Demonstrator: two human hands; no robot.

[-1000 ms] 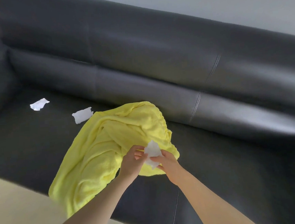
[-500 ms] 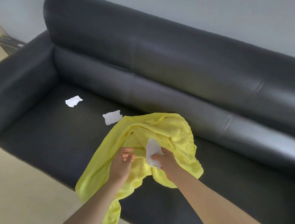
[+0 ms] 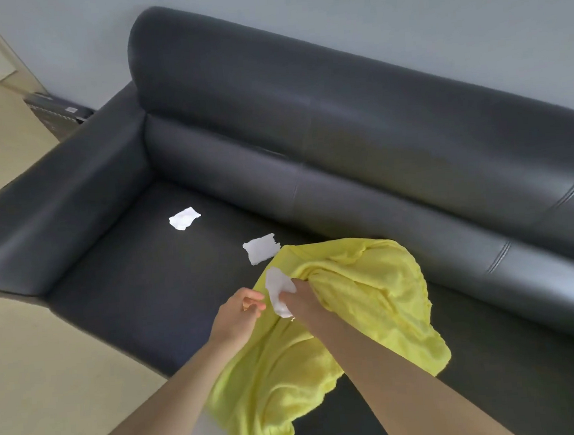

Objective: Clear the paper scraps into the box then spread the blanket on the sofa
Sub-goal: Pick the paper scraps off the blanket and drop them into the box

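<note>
A crumpled yellow blanket point(image 3: 371, 300) lies bunched on the seat of a dark leather sofa point(image 3: 341, 137), one end hanging over the front edge. My right hand point(image 3: 304, 300) is above the blanket's left part and pinches a white paper scrap point(image 3: 277, 292). My left hand point(image 3: 240, 312) hovers just left of that scrap with fingers loosely curled, holding nothing. Two more white scraps lie on the seat: one point(image 3: 262, 248) touches the blanket's far left corner, the other point(image 3: 184, 218) lies further left towards the armrest. No box is in sight.
The sofa's left armrest point(image 3: 55, 218) bounds the seat. Beyond it a dark flat object point(image 3: 57, 111) stands on the pale floor point(image 3: 32, 357) by the wall. The seat's right part is bare leather.
My left hand has let go of the scrap and drawn a little left. My right hand keeps the scrap. The view has swung left, showing the armrest and floor.
</note>
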